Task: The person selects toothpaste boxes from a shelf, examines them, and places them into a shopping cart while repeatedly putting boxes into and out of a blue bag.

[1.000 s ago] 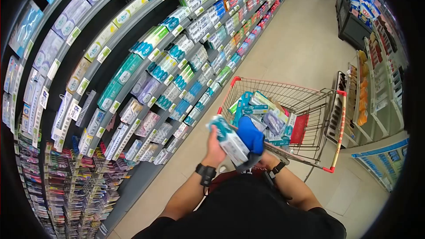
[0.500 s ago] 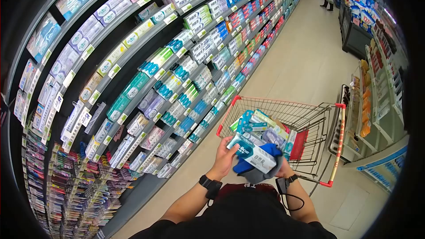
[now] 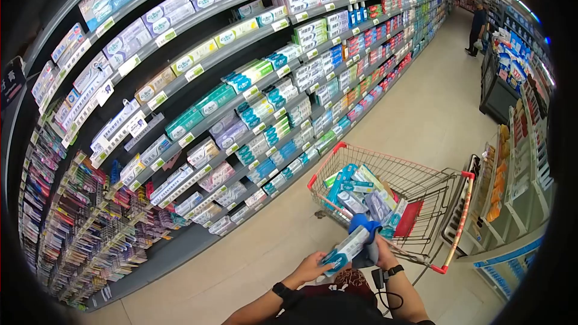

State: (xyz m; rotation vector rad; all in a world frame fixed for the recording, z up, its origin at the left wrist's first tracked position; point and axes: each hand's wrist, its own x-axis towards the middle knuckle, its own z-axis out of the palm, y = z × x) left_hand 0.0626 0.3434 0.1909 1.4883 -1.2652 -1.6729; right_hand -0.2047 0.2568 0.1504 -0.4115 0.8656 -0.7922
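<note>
Low in the view, my left hand [image 3: 311,266] has its fingers closed on one end of a teal and white toothpaste box [image 3: 347,249]. My right hand [image 3: 385,254] is closed around a blue and grey cloth item [image 3: 368,254], which lies against the box's other end and partly hides it. Both hands are near the front side of a wire shopping cart [image 3: 421,177] with red corners. Inside the cart lie several toothpaste boxes [image 3: 378,206], teal, white, green and purple.
Long shelves [image 3: 198,71] of toothpaste boxes fill the left, with hanging packets [image 3: 90,229] at lower left. A person [image 3: 477,29] stands far down the aisle, beside a dark display bin [image 3: 498,78]. Another shelf unit [image 3: 522,168] runs along the right.
The view has turned, showing more of the left shelves. The held box has tilted, with its teal end now lower left, and both hands sit lower, farther from the cart's contents.
</note>
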